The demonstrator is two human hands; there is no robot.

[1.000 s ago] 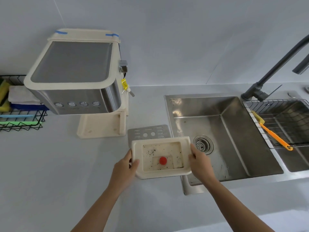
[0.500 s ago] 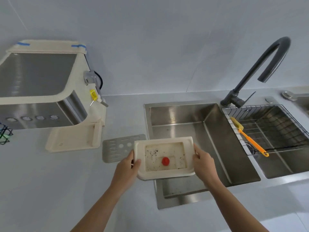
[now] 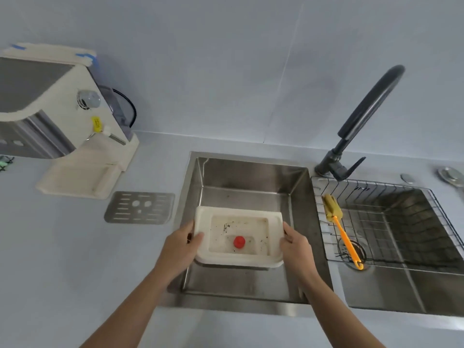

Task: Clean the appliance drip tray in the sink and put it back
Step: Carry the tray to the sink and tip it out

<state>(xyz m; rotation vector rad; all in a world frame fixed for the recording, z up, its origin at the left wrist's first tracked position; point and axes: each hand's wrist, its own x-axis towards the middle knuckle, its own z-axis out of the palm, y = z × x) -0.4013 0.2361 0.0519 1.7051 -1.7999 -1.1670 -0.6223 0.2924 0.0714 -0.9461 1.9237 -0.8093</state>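
Note:
The cream drip tray [image 3: 238, 258], speckled with dark grounds and with a red float [image 3: 239, 241] in its well, hangs level over the left sink basin [image 3: 246, 182]. My left hand [image 3: 179, 249] grips its left edge and my right hand [image 3: 296, 249] grips its right edge. The cream and steel appliance [image 3: 57, 121] stands at the far left, its base slot empty. The tray's metal grate [image 3: 140, 207] lies flat on the counter between the appliance and the sink.
A black faucet [image 3: 361, 116] rises behind the divider between the basins. The right basin holds a wire rack [image 3: 391, 222] with an orange-handled brush [image 3: 341, 229] on it. A sink plug [image 3: 450, 174] lies at the far right.
Both hands have carried the drip tray rightward from over the counter's edge to above the left basin. The view has swung right with it.

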